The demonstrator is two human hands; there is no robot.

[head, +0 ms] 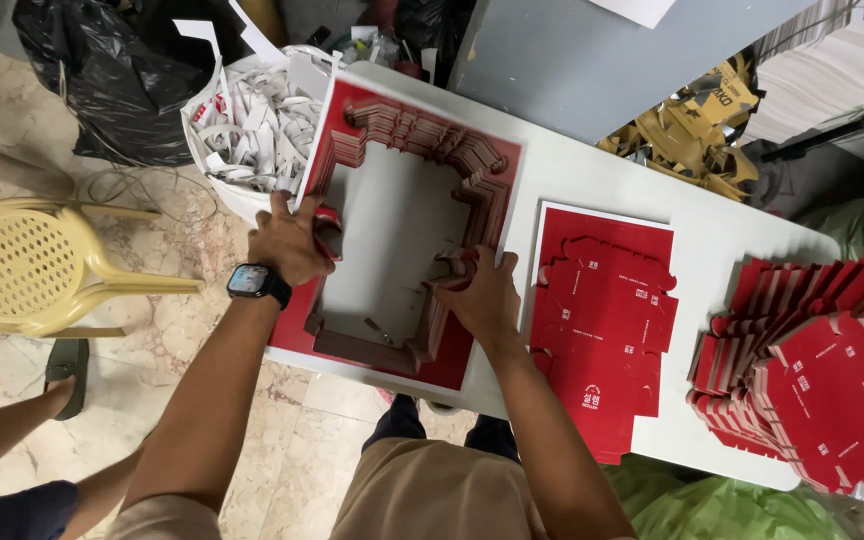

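Note:
A thick stack of red die-cut card waste [407, 140] lies on the white table [592, 170], shaped as a frame with its middle punched out. My left hand [290, 240], with a dark smartwatch on the wrist, grips the frame's left side. My right hand [480, 292] clutches the inner right edge of the frame. To the right lies a stack of flat red box blanks [602, 320] on white sheets.
A fanned pile of red box blanks [822, 380] fills the table's right end. A white bin of paper offcuts [252, 120] and a black bag [112, 70] stand left, beside a yellow plastic chair [32, 265]. Another person's leg [12, 420] is bottom left.

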